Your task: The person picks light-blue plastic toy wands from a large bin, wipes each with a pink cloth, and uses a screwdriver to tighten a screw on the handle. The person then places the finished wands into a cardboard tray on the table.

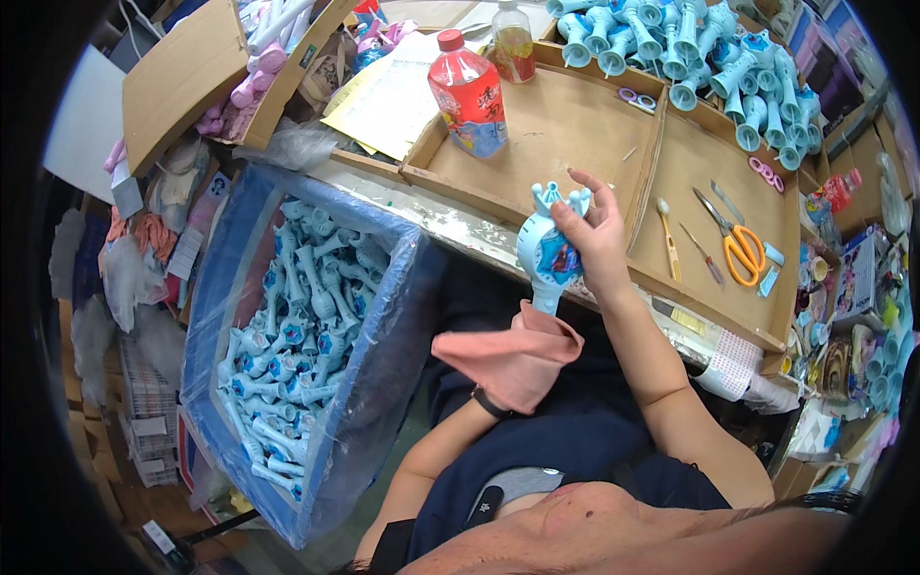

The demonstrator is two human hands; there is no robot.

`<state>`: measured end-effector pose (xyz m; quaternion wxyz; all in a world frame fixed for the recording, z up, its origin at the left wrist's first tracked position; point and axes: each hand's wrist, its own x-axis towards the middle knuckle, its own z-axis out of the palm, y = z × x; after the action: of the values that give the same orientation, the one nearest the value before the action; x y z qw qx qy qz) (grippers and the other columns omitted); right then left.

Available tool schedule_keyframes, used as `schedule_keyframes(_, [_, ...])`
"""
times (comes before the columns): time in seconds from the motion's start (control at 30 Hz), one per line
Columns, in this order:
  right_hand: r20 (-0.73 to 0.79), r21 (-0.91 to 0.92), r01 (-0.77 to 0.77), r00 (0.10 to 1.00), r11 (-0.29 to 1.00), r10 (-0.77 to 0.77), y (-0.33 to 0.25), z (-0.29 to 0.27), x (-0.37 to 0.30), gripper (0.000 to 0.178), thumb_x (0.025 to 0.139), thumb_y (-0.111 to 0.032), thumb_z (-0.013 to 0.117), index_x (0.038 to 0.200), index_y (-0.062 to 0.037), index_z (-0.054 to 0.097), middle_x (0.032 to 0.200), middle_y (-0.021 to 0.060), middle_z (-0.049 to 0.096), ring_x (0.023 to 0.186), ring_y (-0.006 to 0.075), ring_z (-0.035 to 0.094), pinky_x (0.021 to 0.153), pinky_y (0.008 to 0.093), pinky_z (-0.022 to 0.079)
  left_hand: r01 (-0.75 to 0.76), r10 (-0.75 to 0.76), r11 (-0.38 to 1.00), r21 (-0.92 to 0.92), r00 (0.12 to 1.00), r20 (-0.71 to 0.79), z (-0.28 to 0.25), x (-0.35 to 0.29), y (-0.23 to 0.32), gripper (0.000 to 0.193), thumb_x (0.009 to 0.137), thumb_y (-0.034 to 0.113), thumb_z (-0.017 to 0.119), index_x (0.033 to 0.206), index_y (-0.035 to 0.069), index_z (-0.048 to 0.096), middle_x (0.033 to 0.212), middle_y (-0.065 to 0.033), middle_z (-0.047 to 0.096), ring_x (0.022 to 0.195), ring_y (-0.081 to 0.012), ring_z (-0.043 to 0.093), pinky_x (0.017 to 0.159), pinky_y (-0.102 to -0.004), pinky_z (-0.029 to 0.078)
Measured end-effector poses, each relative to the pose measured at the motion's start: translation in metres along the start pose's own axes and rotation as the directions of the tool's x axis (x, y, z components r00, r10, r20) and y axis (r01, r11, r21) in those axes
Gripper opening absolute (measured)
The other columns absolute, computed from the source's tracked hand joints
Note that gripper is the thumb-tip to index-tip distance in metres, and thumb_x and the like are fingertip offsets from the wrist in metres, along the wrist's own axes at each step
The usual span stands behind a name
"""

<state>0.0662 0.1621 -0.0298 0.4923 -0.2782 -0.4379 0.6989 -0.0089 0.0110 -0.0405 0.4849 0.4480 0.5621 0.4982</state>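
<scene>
In front of my body, a light blue toy wand [551, 247] with a crown-shaped top and a coloured picture on its round head stands nearly upright. The fingers and thumb of my right hand [602, 240] grip its head near the crown. Around the lower handle is a pink cloth [525, 362], bunched and draped loosely. My left hand is under that cloth, closed about the handle through it; its fingers are hidden, and only the left wrist [476, 414] with a dark band shows.
Left of me, a blue plastic-lined bin [402, 278] holds many similar wands. Cardboard trays [565, 144] on the bench carry a red-labelled bottle [470, 101], another bottle [513, 43], orange-handled scissors [743, 254], a toothbrush [668, 240] and a thin tool [704, 257]. More blue pieces [709, 57] are heaped behind.
</scene>
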Motion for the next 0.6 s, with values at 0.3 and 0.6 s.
schedule_keyframes(0.3, [0.4, 0.654, -0.354, 0.912, 0.668, 0.091, 0.014, 0.012, 0.008, 0.054, 0.092, -0.044, 0.06, 0.131, -0.0105, 0.044, 0.112, 0.0184, 0.06, 0.104, 0.0299, 0.061, 0.084, 0.0417, 0.053, 0.542, -0.292, 0.352, -0.763, 0.838, 0.461, -0.02, -0.025, 0.005, 0.029, 0.085, 0.023, 0.067, 0.096, 0.0, 0.056, 0.079, -0.0071, 0.057, 0.065, -0.0125, 0.06, 0.056, -0.0266, 0.049])
schedule_keyframes(0.6, [0.076, 0.351, -0.29, 0.956, 0.89, 0.282, 0.011, 0.01, -0.042, 0.058, 0.093, -0.05, 0.054, 0.13, -0.0048, 0.045, 0.113, 0.012, 0.06, 0.103, 0.0244, 0.058, 0.091, 0.0396, 0.048, 0.131, -0.166, 0.93, -0.344, 0.983, -0.073, -0.009, -0.006, 0.014, 0.014, 0.086, 0.005, 0.06, 0.093, -0.008, 0.061, 0.072, -0.0099, 0.061, 0.055, -0.0171, 0.062, 0.052, -0.0275, 0.051])
